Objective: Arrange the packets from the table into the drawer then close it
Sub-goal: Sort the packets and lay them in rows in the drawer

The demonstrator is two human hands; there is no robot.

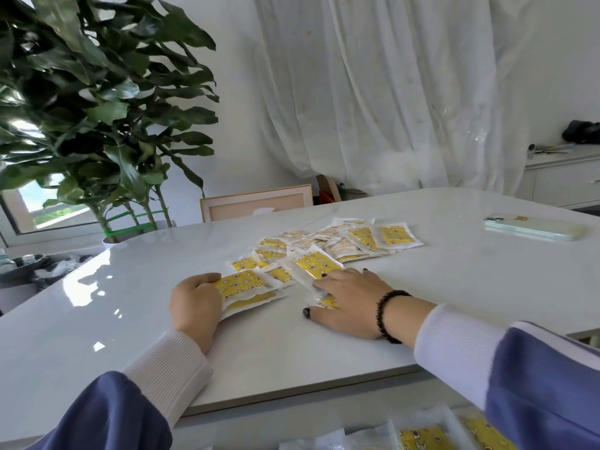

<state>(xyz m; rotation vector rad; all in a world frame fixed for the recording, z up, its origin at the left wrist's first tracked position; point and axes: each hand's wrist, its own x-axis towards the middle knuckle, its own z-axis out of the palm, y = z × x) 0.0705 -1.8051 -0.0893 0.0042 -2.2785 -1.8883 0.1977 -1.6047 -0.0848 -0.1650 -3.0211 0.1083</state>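
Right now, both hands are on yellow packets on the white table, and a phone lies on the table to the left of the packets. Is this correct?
Not quite. The head view shows the phone to the right of the packets, not the left. The rest holds: the left hand and the right hand are on yellow packets on the white table.
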